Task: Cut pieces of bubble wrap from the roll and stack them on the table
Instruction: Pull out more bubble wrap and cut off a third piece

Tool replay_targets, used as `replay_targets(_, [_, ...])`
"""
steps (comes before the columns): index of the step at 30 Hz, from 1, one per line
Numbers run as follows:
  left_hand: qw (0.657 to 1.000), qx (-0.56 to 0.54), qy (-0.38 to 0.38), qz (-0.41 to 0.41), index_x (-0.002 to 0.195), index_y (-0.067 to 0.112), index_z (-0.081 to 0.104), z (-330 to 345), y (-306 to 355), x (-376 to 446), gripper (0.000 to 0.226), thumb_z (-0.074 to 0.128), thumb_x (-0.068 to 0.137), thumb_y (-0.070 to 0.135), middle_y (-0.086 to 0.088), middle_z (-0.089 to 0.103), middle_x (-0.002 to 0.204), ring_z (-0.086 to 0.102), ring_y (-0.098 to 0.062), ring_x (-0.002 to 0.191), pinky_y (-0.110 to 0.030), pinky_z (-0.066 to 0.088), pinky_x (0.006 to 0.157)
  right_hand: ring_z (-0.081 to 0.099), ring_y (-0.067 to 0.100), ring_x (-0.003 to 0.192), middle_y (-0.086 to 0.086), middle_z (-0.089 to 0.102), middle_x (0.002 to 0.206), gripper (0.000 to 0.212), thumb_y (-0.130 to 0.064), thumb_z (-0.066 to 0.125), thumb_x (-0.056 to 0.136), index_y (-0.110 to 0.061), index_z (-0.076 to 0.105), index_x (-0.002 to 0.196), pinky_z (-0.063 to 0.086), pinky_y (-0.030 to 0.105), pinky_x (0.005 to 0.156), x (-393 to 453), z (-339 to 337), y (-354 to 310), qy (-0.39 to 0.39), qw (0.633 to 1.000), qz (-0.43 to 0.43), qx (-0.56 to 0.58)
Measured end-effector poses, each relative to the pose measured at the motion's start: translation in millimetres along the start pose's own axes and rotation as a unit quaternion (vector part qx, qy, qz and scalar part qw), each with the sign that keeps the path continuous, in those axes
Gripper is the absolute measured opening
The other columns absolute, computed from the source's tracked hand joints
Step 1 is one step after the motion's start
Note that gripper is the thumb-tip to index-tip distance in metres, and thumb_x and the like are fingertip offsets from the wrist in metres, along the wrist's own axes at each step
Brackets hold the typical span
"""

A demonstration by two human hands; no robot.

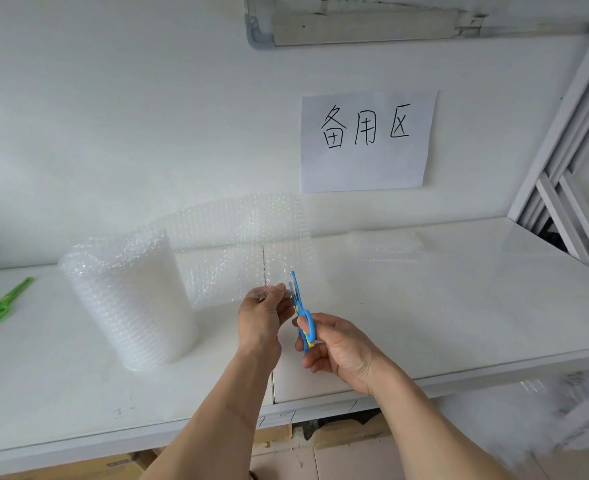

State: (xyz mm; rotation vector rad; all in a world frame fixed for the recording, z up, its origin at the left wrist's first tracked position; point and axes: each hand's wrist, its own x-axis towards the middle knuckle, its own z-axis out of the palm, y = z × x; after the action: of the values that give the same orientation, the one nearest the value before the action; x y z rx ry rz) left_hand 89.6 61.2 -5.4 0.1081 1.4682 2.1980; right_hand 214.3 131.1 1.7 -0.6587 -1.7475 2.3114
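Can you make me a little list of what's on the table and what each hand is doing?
roll: bubble wrap roll stands upright on the table, a sheet pulled out to its right
left hand: pinches the sheet's bottom edge
right hand: holds blue scissors, blades up at that edge
cut pieces: lie flat further right
green scissors: lie unused at far left
sign: paper on the wall

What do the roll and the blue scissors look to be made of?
Roll: clear plastic bubble film, glossy; rows of small air bubbles catch the light. Blue scissors: handles and blade covers look like moulded plastic, smooth and matte; whether metal edges lie inside cannot be told.
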Motion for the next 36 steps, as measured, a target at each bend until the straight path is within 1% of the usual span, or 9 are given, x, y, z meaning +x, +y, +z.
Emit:
replay_targets(5, [1.0, -0.011, -0.007, 0.003, 0.085, 0.008, 0.054, -0.9, -4.7, -2.8, 0.013, 0.066, 0.091, 0.01, -0.005, 0.066, 0.069, 0.065, -0.019, 0.067, -0.029, 0.055, 0.066, 0.058, 0.018, 0.053, 0.009, 0.065, 0.076, 0.015, -0.029, 0.068, 0.089, -0.015, 0.069, 0.095, 0.048, 0.026, 0.053, -2.8, 1.2, 3.0, 0.001, 1.0, -0.009, -0.013])
replay_targets(11, [0.999, -0.044, -0.017, 0.015, 0.081, 0.01, 0.052, -6.2, -10.6, -3.4, 0.017, 0.066, 0.091, 0.01, -0.011, 0.064, 0.075, 0.064, -0.02, 0.07, -0.031, 0.053, 0.071, 0.056, 0.015, 0.052, 0.007, 0.064, 0.075, 0.014, -0.026, 0.067, 0.09, -0.013, 0.068, 0.095, 0.046, 0.024, 0.052, -3.5, 3.0, 3.2, -0.002, 1.0, -0.007, -0.025])
replay_targets(17, [0.998, -0.028, -0.048, 0.032, 0.082, 0.008, 0.053, -10.6, -11.5, -0.1, 0.016, 0.067, 0.089, 0.01, -0.008, 0.062, 0.072, 0.059, -0.016, 0.065, -0.026, 0.051, 0.064, 0.061, 0.02, 0.057, 0.012, 0.064, 0.08, 0.032, -0.042, 0.067, 0.087, -0.014, 0.066, 0.102, 0.051, 0.027, 0.056, -0.7, 6.5, 1.1, -0.013, 1.0, 0.006, -0.019])
replay_targets(20, [0.998, -0.019, -0.05, 0.038, 0.088, 0.006, 0.056, -10.1, -13.2, 1.8, 0.013, 0.068, 0.089, 0.012, -0.008, 0.061, 0.072, 0.058, -0.017, 0.065, -0.027, 0.051, 0.063, 0.061, 0.02, 0.058, 0.013, 0.064, 0.081, 0.043, -0.051, 0.068, 0.079, -0.015, 0.065, 0.103, 0.051, 0.028, 0.057, -1.9, 6.6, 1.1, -0.019, 1.0, 0.0, -0.017])
replay_targets(23, [0.998, -0.011, -0.052, 0.042, 0.088, 0.005, 0.057, -10.1, -15.3, 2.0, 0.014, 0.068, 0.089, 0.013, -0.009, 0.061, 0.072, 0.057, -0.019, 0.066, -0.029, 0.05, 0.064, 0.06, 0.019, 0.057, 0.012, 0.064, 0.081, 0.047, -0.052, 0.068, 0.075, -0.015, 0.065, 0.104, 0.05, 0.027, 0.056, -2.0, 6.2, 1.1, -0.015, 1.0, -0.005, -0.011])
replay_targets(26, [0.998, -0.013, -0.041, 0.042, 0.083, 0.007, 0.054, -8.7, -15.1, 0.3, 0.016, 0.068, 0.089, 0.011, -0.008, 0.061, 0.072, 0.058, -0.019, 0.066, -0.029, 0.051, 0.065, 0.059, 0.018, 0.055, 0.011, 0.064, 0.078, 0.039, -0.047, 0.069, 0.08, -0.014, 0.066, 0.102, 0.05, 0.026, 0.055, -1.5, 5.7, 2.7, -0.009, 1.0, -0.008, -0.008])
replay_targets(29, [0.998, -0.014, -0.046, 0.041, 0.074, 0.01, 0.051, -7.9, -14.6, -1.0, 0.022, 0.067, 0.09, 0.009, -0.004, 0.058, 0.065, 0.056, -0.017, 0.062, -0.028, 0.05, 0.063, 0.058, 0.017, 0.054, 0.008, 0.064, 0.076, 0.027, -0.038, 0.068, 0.086, -0.014, 0.067, 0.099, 0.049, 0.026, 0.055, -1.7, 5.1, 4.7, -0.003, 1.0, -0.011, -0.012])
replay_targets(32, [0.998, -0.013, -0.052, 0.044, 0.072, 0.01, 0.049, -8.1, -14.4, -1.9, 0.025, 0.065, 0.091, 0.008, -0.002, 0.056, 0.062, 0.054, -0.017, 0.059, -0.027, 0.05, 0.062, 0.057, 0.016, 0.054, 0.006, 0.064, 0.074, 0.024, -0.035, 0.066, 0.089, -0.014, 0.067, 0.1, 0.047, 0.025, 0.054, -2.3, 4.6, 5.6, -0.002, 1.0, -0.014, -0.024])
replay_targets(36, [0.998, -0.026, -0.035, 0.046, 0.073, 0.012, 0.05, -6.5, -13.3, -3.6, 0.024, 0.067, 0.089, 0.007, -0.003, 0.057, 0.064, 0.057, -0.016, 0.061, -0.026, 0.052, 0.063, 0.056, 0.016, 0.054, 0.006, 0.064, 0.074, 0.024, -0.035, 0.066, 0.09, -0.013, 0.067, 0.1, 0.048, 0.026, 0.055, -2.2, 5.6, 5.3, 0.0, 0.999, -0.012, -0.029])
